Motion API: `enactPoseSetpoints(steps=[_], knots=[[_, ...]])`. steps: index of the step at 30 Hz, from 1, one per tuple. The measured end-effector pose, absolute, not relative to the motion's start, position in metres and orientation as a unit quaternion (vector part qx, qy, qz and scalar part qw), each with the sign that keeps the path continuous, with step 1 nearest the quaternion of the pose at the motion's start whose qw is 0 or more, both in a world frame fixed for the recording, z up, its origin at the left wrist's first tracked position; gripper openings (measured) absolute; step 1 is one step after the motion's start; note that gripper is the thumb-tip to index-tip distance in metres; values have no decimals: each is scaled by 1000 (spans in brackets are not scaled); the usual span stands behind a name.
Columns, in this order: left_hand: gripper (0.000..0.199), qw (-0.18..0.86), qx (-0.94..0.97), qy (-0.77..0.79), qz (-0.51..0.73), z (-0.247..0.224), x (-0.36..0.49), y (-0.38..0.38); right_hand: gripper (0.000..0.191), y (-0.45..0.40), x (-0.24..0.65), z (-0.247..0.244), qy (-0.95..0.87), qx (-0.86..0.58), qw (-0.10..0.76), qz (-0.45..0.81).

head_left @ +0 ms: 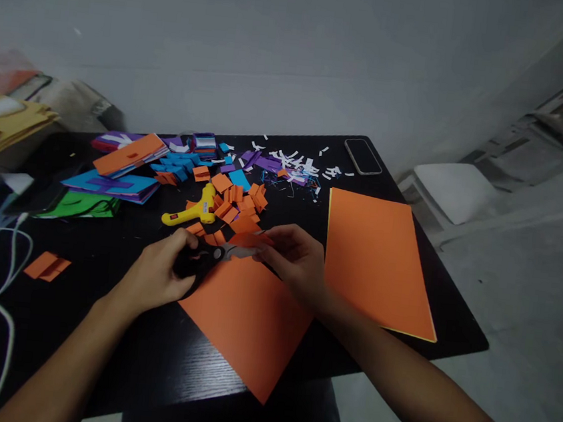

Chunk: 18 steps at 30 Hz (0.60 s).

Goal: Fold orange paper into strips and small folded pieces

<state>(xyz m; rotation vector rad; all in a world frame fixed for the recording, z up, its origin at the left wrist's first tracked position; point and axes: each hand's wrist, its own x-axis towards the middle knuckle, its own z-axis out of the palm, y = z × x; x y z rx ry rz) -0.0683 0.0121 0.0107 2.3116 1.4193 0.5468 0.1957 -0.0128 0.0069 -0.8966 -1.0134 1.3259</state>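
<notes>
My left hand (162,269) is wrapped round the black handles of a pair of scissors (217,253), whose blades point right. With the fingers of my right hand (299,263) I pinch an orange piece of paper (248,239) by the blade tips. Whether that piece is still joined to a larger sheet, I cannot make out. Beneath both hands lies an orange sheet of paper (254,322), one corner reaching past the table's front edge. Just beyond the scissors are a yellow T-shaped tool (194,210) and a heap of small folded orange paper pieces (235,199).
On the black table (170,354), a stack of orange sheets (374,261) lies at right and a phone (362,156) behind it. White and purple paper scraps (291,165) are scattered at the back. Folded coloured papers (131,155) and a white cable (10,330) occupy the left.
</notes>
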Motion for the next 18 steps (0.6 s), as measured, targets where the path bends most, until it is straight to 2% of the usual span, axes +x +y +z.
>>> enactPoseSetpoints(steps=[18], knots=[[24, 220, 826, 473, 213, 13, -64, 12, 25, -12, 197, 2, -457, -383, 571, 564]])
